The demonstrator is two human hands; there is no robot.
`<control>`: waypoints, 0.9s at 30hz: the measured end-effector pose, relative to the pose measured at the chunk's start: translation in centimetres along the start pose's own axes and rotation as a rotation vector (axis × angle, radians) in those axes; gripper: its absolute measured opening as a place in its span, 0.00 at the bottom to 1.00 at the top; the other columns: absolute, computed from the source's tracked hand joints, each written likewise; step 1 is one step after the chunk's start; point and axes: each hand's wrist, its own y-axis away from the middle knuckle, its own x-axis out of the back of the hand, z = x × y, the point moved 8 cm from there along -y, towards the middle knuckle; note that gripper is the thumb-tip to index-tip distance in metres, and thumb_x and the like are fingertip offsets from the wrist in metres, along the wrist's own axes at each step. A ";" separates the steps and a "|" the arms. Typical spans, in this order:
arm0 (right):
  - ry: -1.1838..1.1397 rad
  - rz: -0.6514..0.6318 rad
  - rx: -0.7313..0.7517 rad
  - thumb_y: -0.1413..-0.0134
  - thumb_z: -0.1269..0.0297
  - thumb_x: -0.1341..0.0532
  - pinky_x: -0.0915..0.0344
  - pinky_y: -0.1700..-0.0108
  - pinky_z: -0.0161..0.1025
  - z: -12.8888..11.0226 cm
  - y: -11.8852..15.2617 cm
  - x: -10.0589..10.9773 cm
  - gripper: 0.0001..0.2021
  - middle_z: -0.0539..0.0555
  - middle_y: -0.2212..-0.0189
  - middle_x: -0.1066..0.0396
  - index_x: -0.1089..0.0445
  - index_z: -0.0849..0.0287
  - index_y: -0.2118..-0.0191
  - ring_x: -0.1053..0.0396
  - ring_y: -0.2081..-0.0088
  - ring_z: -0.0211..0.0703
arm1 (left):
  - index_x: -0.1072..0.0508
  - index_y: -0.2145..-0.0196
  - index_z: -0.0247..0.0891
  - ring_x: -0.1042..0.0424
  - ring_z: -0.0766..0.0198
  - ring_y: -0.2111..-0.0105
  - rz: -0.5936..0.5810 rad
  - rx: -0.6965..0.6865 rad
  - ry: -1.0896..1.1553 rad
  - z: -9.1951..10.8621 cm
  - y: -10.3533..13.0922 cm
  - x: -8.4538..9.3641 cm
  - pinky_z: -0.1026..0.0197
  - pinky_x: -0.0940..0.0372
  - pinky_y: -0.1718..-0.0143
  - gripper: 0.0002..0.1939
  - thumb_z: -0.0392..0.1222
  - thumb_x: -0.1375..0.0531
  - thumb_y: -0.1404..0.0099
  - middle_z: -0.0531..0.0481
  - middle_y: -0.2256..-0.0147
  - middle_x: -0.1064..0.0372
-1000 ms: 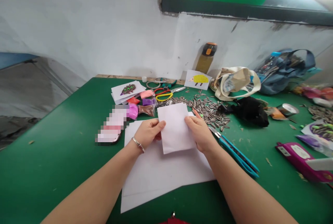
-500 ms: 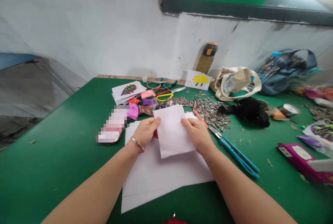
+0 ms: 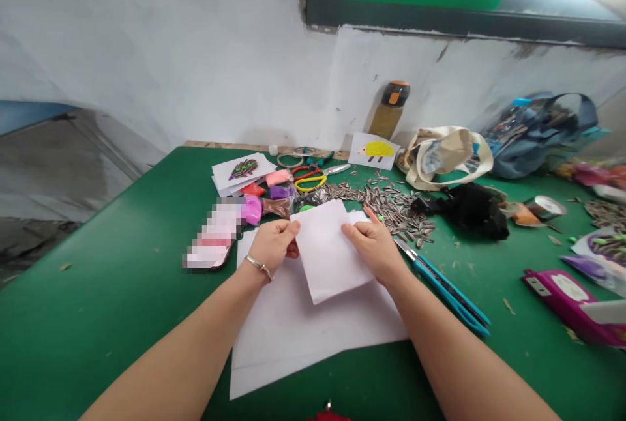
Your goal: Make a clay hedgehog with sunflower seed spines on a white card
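A small blank sheet of white paper (image 3: pixel 330 255) is held up between my two hands, tilted slightly. My left hand (image 3: pixel 276 242), with a silver bracelet at the wrist, pinches its left edge between thumb and fingers. On the opposite edge my right hand (image 3: pixel 374 245) grips it the same way, thumb on top. Beneath them, larger white sheets (image 3: pixel 274 343) lie on the green table (image 3: pixel 122 290). To the right of my right hand lies a blue-handled pair of scissors or cutter (image 3: pixel 450 294), partly behind the forearm.
Behind the hands are sunflower seeds (image 3: pixel 391 206), yellow-handled scissors (image 3: pixel 313 181), clay packets (image 3: pixel 278 178) and a phone (image 3: pixel 212 238). Against the wall stand a bottle (image 3: pixel 388 111) and a hedgehog picture (image 3: pixel 374 152). Bags (image 3: pixel 542 137) and a magenta device (image 3: pixel 570 300) sit at right.
The small sheet has turned a little between my hands, its lower edge swinging down and to the right. Both hands keep their hold, and the things on the table stay put.
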 end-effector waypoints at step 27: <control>-0.709 -0.558 -0.351 0.55 0.52 0.33 0.34 0.78 0.32 -0.5 4.1 -7.0 0.20 0.57 0.69 0.26 0.28 0.64 0.62 0.29 0.73 0.40 | 0.30 0.72 0.33 0.27 0.61 0.79 0.289 -0.022 0.329 0.4 -0.2 2.0 0.61 0.31 0.77 0.13 0.46 0.36 0.49 0.51 0.79 0.29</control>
